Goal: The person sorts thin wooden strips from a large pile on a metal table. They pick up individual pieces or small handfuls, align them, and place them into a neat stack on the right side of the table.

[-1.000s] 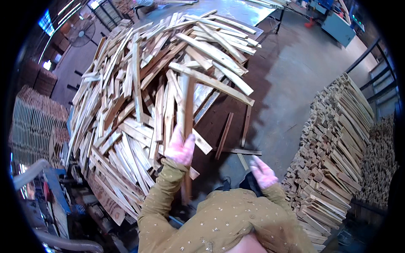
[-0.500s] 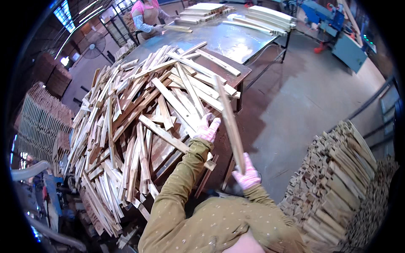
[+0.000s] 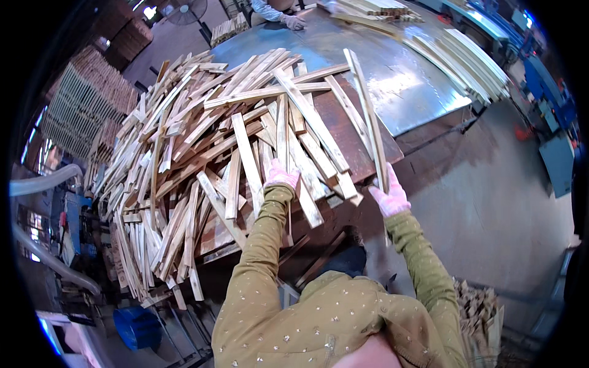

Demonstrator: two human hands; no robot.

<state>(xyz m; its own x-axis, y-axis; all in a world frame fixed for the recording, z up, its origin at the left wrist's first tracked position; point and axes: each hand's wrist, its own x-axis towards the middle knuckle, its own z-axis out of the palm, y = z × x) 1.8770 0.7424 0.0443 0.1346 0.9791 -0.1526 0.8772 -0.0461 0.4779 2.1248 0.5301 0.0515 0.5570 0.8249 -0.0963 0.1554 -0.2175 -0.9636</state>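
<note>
My right hand [image 3: 391,194], in a pink and white glove, is closed around the lower end of a long wooden strip [image 3: 366,104]. That strip points away from me over the right edge of the pile. My left hand [image 3: 282,174], gloved alike, is at the near edge of the pile of wooden strips [image 3: 184,132], its fingers closed about the near end of another strip [image 3: 281,130]. Loose strips lie on both sides of it, several jutting past the table edge. My palms and part of the fingers are hidden.
Beyond the pile lies a shiny metal tabletop [image 3: 294,52] with stacked pale strips [image 3: 457,64] at its right. Across it shows another person's gloved hand [image 3: 293,22]. A bundle of wood pieces [image 3: 478,313] stands low right; a blue bin [image 3: 137,328] is low left.
My right hand has moved forward and right, the strip in it now pointing over the pile's right side. My left hand has shifted slightly left onto another strip. The whole view has turned.
</note>
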